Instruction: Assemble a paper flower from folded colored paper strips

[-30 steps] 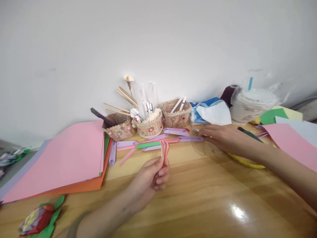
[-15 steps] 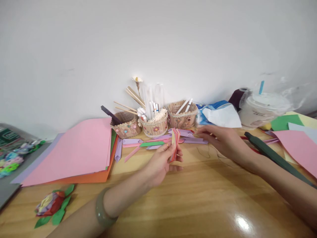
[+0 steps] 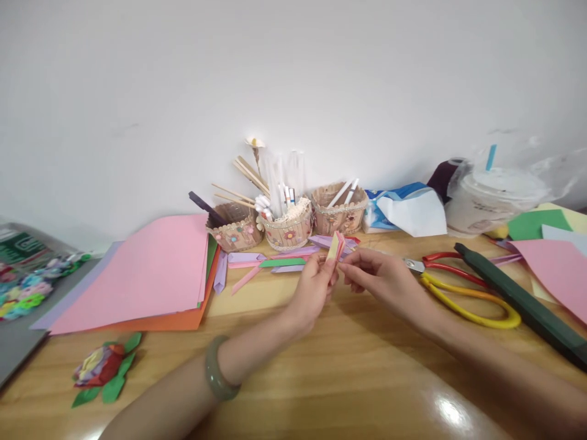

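Nearest us spreads a glossy wooden table. Above it, the left hand pinches a folded paper bundle in its fingers; the right hand has its fingers narrow beside it (gripping anything, we cannot tell). Beyond, we find the cup's print illegible, before a grey wall.

Lidded cup near a blue packet

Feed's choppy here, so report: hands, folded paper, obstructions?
Left hand gripping folded paper. Right hand close beside it, grasp unclear. Scissors lying off to the right, nothing visibly blocking.
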Motion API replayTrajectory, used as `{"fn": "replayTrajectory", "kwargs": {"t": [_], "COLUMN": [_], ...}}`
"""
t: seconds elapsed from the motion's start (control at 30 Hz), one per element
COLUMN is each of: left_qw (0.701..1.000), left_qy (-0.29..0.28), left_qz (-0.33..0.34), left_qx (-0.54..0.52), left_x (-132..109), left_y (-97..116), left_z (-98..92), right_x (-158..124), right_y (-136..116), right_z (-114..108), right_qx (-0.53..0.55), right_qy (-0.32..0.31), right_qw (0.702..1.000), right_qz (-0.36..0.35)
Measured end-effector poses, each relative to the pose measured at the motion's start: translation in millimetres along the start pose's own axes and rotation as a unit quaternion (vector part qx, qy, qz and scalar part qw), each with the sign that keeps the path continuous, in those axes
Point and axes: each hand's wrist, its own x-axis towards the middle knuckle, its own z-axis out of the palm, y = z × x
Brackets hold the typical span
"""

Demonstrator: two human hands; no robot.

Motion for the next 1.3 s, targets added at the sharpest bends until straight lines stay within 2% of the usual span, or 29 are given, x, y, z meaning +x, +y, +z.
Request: {"fn": "replayTrajectory", "kwargs": {"t": [0.13,0.33,0.6,0.7,0.8,1.07,1.2,1.3], "left_qw": [0.999,1.0,0.997,0.997,0.997,0.992,0.983,0.977], "left_qy": [-0.011,0.001,-0.014,-0.021,-0.04,-0.092,-0.16,-0.194], "left_qz": [0.027,0.022,0.072,0.063,0.035,-0.014,-0.046,-0.082], "left_qx": [0.023,0.001,-0.013,-0.027,-0.048,-0.088,-0.076,-0.017], "left_x": [-3,-9,-9,-7,-5,-3,-3,-5], "left_y": [2,7,2,2,4,11,16,23], "left_z": [0.6,1.9,1.1,-0.5,-2.5,-12.1,-18.6,-20.7], "right_x": [0,-3,-4,-2,1,-2,-1,-1], "right_y": [-1,-6,-11,-4,2,6,6,3], "right_z": [2,0,1,0,-2,-14,-24,-32], "right_qx": [0.023,0.031,0.054,0.106,0.12,0.047,-0.033,-0.123], "right_qy": [0.005,0.002,0.005,-0.009,-0.04,-0.093,-0.143,-0.173], "right_qw": [1.0,0.999,0.998,0.994,0.992,0.993,0.98,0.957], "right_qz": [0.02,0.027,0.018,0.02,-0.01,-0.061,-0.137,-0.196]}}
